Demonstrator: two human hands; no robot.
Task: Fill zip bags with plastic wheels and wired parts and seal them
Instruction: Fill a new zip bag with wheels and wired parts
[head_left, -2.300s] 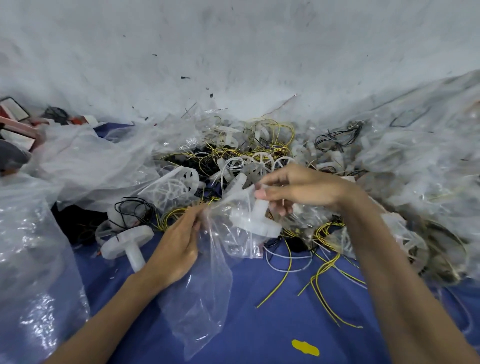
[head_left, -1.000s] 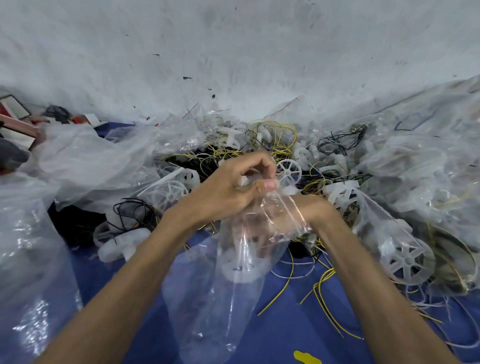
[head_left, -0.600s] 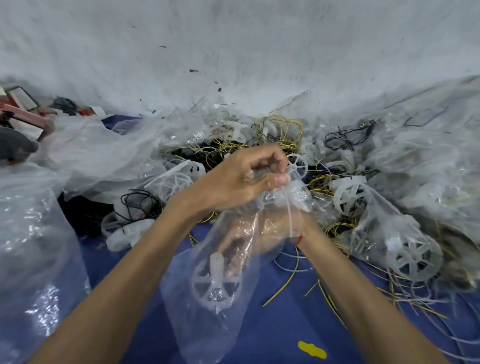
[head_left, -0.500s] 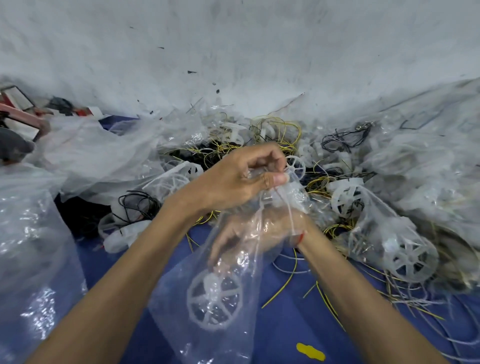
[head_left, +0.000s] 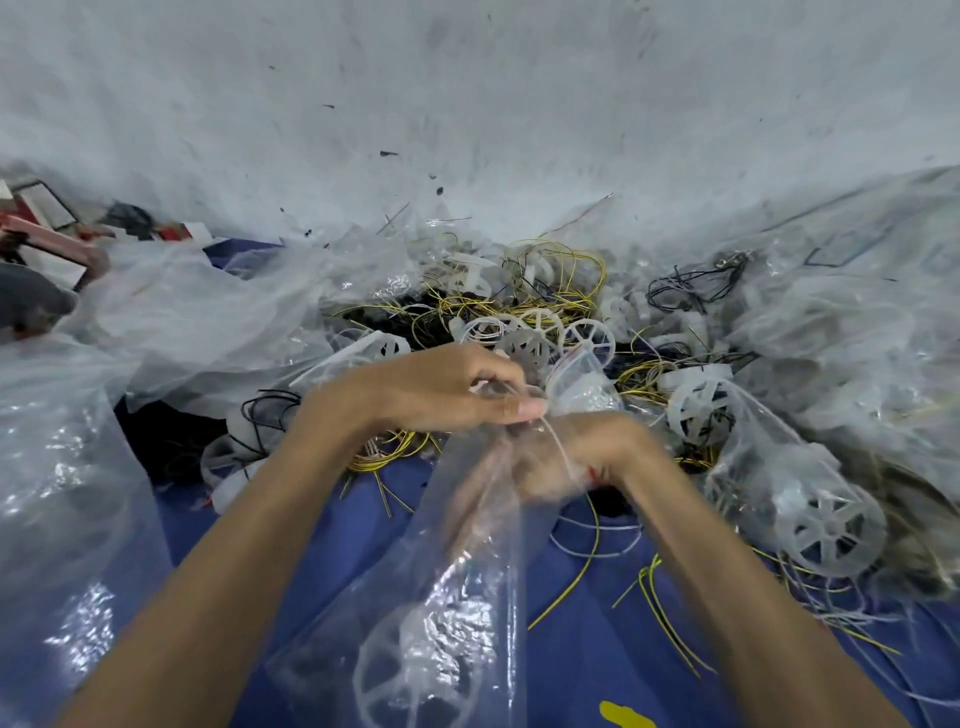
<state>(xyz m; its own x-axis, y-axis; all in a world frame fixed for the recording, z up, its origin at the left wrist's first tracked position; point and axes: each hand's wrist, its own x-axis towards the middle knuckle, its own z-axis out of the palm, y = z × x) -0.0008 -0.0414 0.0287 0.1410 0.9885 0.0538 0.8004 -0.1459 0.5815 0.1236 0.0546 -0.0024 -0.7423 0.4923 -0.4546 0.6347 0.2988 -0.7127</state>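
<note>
wheel (head_left: 415, 680) sits lower in bag (head_left: 467, 571); left hand (head_left: 441, 389) fingers (head_left: 519, 408) still pinch it; right hand (head_left: 566, 462) blurred inside, cannot tell.

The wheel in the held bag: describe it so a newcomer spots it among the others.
Over the blue cloth, the left hand pinches the mouth of a clear zip bag that hangs toward the camera. A white spoked wheel lies at its bottom, by the view's lower edge. Unlike the bagged wheel at right, its bag is in hand.
</note>
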